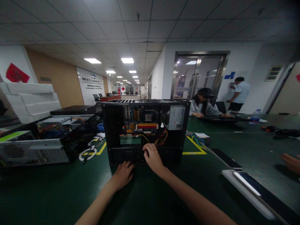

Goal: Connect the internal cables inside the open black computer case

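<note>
An open black computer case [146, 154] stands upright on the green table in front of me, its inside facing me. Within it I see a motherboard [148, 117], a power supply [177, 117] at upper right, and a bundle of coloured cables [163, 137]. My left hand [123, 175] lies palm down at the foot of the case, fingers stretched out. Against the lower bar of the case is my right hand [153, 157], its fingers curled and the thumb close to them. Whatever lies between those fingertips is too small or hidden to make out.
Another opened computer case [47, 137] lies at left beside coiled cables [88, 153]. To the right are a black phone-like slab [226, 157] and a white-edged device [248, 190]. One person [202, 103] sits across the table; another's hand [290, 162] shows at far right.
</note>
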A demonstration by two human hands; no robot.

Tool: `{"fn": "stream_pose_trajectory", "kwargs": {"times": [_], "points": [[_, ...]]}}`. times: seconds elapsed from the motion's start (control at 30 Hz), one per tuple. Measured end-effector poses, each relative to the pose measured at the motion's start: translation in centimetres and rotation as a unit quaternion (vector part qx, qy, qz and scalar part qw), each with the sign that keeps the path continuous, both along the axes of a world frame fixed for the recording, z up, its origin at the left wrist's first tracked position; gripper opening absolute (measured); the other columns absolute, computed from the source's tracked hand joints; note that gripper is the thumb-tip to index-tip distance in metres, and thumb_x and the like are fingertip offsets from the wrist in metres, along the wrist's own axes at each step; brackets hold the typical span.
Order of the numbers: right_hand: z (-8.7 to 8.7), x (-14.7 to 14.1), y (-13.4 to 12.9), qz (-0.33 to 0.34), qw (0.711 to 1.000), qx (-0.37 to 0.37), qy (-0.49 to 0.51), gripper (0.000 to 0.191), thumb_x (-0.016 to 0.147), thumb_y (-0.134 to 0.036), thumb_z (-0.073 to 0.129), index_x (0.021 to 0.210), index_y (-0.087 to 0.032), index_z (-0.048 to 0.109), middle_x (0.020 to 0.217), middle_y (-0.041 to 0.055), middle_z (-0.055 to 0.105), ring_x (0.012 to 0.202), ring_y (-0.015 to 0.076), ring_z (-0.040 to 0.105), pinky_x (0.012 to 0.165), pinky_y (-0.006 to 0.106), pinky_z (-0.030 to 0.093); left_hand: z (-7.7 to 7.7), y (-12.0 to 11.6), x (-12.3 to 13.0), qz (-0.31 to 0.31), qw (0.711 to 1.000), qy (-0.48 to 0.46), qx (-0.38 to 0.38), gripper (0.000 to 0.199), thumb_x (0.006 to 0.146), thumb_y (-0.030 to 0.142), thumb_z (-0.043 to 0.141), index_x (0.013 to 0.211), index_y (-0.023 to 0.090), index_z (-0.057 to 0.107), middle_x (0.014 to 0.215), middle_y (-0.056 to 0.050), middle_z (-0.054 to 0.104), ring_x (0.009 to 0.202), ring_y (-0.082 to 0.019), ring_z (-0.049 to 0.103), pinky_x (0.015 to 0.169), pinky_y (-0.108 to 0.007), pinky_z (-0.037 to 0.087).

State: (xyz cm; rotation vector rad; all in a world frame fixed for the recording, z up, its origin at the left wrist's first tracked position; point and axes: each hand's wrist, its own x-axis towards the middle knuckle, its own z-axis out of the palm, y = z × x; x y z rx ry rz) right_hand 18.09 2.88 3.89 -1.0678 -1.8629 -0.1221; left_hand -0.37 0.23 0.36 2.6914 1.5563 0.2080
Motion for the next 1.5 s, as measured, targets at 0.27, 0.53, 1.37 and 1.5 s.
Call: {"fn": "stream_pose_trajectory", "kwargs": {"times": [0.27,0.53,1.37,1.5], "points": [[-3.3,2.2,-4.7,0.054,0.982,0.049,-0.176,0.026,0.072,-0.004,0.039,0.091,-0.015,0.053,0.103,0.0080,0.051,0.103,0.0190,0.040,0.089,0.037,0.033,0.0,-0.1,0.0,0.000,1.000,0.003,0.006,0.035,0.076,0.024,0.038,0.111,0.028,0.040,0.112,-0.003,0.042,0.104,-0.021,0.037,0.087,-0.038,0.031],[-5.9,2.3,-6.0,0.092,0.949,-0.150,-0.260,0.021,0.072,-0.006,0.041,0.088,-0.018,0.050,0.090,0.0043,0.052,0.086,0.0152,0.047,0.076,0.029,0.039,-0.2,0.0,-0.1,-0.009,1.000,-0.002,0.008,0.035,0.076,0.023,0.039,0.111,0.027,0.040,0.109,-0.003,0.043,0.102,-0.020,0.038,0.085,-0.036,0.032],[6.0,1.6,2.2,0.096,0.985,-0.142,-0.019,0.021,0.076,-0.011,0.036,0.086,-0.018,0.052,0.081,0.0017,0.057,0.077,0.0103,0.053,0.071,0.021,0.037,0.1,-0.2,0.0,0.000,1.000,0.006,-0.003,0.033,0.077,0.024,0.037,0.110,0.027,0.041,0.112,-0.003,0.043,0.106,-0.021,0.036,0.088,-0.038,0.029],[6.4,0.9,6.0,0.036,0.987,-0.154,0.001,0.023,0.073,-0.008,0.036,0.086,-0.016,0.053,0.078,0.0032,0.059,0.072,0.0106,0.054,0.068,0.020,0.037,0.2,-0.2,0.0,0.001,1.000,0.007,-0.010,0.033,0.077,0.024,0.037,0.110,0.027,0.041,0.112,-0.003,0.042,0.106,-0.021,0.036,0.088,-0.038,0.029]]}}
